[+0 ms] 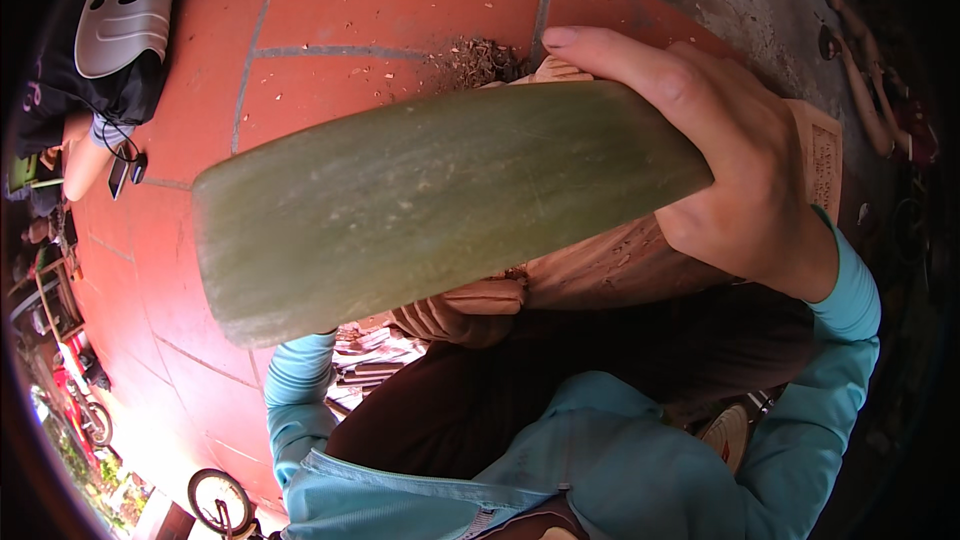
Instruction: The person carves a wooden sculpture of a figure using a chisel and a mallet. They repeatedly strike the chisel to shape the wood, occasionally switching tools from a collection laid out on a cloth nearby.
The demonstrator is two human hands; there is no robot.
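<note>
My right hand [715, 155] grips one end of a long, flat green bamboo strip [430, 205], which is held close to the camera and slants down to the left. My left hand [460, 312], in a tan work glove, sits under the strip near my lap and is mostly hidden by it. Whether it holds anything I cannot tell. Both my arms wear light blue sleeves. A pale wooden block [620, 260] rests beneath the strip by my right hand.
Red floor tiles [330, 0] spread ahead, with a pile of wood shavings [478, 60]. A person with a grey mask-like object [125, 15] sits at the upper left. Cut strips [365, 365] lie by my lap. Bicycle wheels [215, 500] stand at lower left.
</note>
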